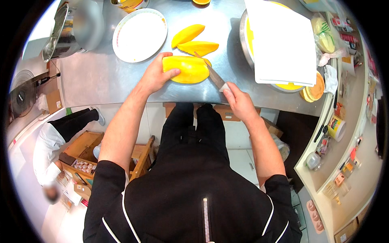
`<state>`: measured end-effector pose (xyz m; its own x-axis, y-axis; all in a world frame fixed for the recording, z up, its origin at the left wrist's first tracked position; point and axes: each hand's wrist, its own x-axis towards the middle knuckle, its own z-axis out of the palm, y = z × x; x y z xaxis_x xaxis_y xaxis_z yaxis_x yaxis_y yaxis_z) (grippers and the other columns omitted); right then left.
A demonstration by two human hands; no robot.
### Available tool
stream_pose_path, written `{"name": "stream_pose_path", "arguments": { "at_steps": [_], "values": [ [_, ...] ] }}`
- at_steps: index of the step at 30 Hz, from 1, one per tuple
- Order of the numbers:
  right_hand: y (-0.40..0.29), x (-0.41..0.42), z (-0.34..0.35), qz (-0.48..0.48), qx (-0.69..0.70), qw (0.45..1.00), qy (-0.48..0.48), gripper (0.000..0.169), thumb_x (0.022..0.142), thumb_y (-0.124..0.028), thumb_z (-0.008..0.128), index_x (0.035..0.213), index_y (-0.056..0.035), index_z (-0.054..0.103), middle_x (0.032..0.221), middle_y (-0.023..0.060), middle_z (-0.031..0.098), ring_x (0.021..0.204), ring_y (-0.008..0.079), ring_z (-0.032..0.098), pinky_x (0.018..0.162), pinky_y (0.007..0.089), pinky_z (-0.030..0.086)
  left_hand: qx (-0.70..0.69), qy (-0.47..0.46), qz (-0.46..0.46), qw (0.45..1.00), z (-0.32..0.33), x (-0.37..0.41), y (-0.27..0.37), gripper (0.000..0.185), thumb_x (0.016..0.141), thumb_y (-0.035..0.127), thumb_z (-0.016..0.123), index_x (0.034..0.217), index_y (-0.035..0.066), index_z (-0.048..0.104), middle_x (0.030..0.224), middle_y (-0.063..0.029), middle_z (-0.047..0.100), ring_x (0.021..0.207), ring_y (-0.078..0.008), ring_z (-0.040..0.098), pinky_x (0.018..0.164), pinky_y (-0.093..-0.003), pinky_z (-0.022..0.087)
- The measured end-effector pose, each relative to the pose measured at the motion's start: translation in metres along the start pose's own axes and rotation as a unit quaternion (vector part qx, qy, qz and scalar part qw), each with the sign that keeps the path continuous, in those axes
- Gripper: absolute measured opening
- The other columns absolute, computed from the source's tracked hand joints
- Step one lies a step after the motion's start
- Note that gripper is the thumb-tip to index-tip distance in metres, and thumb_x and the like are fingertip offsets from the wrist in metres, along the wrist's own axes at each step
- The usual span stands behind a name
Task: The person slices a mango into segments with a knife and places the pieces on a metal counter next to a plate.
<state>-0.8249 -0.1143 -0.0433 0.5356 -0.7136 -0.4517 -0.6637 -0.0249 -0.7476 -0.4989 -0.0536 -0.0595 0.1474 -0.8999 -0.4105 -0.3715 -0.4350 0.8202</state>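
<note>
My left hand (159, 74) grips a large peeled mango (187, 70) by its left end, thumb on top, just above the steel table (127, 91). In my right hand (238, 100) is a knife (216, 78) with a pale handle. Its blade lies along the mango's right end, the tip near the far side; how deep it has cut I cannot tell. Two cut mango slices (188, 35) rest on the metal just beyond the fruit. A white oval plate (139, 36) with a patterned rim stands to the left of them.
At the right, a white board (282, 45) covers most of a round metal bowl (243, 39) holding something yellow. Round yellow-brown discs (314, 86) lie beside it. A steel pot (62, 33) stands far left. Shelves with jars (335, 127) line the right side. Another person (50, 152) is at the left.
</note>
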Motion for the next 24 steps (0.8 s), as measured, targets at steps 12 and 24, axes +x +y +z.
{"name": "stream_pose_path", "arguments": {
  "at_steps": [12,24],
  "values": [
    [-0.002,0.009,0.032,0.040,0.085,0.994,-0.046,0.031,0.109,-0.031,0.049,0.123,-0.0044,0.057,0.085,0.0179,0.066,0.077,0.0340,0.067,0.070,0.0414,0.052,0.036,0.007,-0.001,0.999,-0.002,0.005,-0.010,0.064,0.094,0.030,0.074,0.141,-0.001,0.045,0.125,-0.0157,0.061,0.117,-0.0228,0.060,0.104,-0.0350,0.047],
    [-0.008,0.013,0.046,0.067,0.176,0.976,-0.106,0.029,0.110,-0.035,0.044,0.104,-0.0082,0.052,0.065,0.0004,0.052,0.048,0.0097,0.050,0.043,0.0271,0.043,0.031,-0.014,0.000,0.999,-0.008,0.006,-0.009,0.061,0.092,0.032,0.075,0.136,-0.001,0.049,0.124,-0.0189,0.057,0.117,-0.0297,0.058,0.105,-0.0378,0.046]
  ]
}}
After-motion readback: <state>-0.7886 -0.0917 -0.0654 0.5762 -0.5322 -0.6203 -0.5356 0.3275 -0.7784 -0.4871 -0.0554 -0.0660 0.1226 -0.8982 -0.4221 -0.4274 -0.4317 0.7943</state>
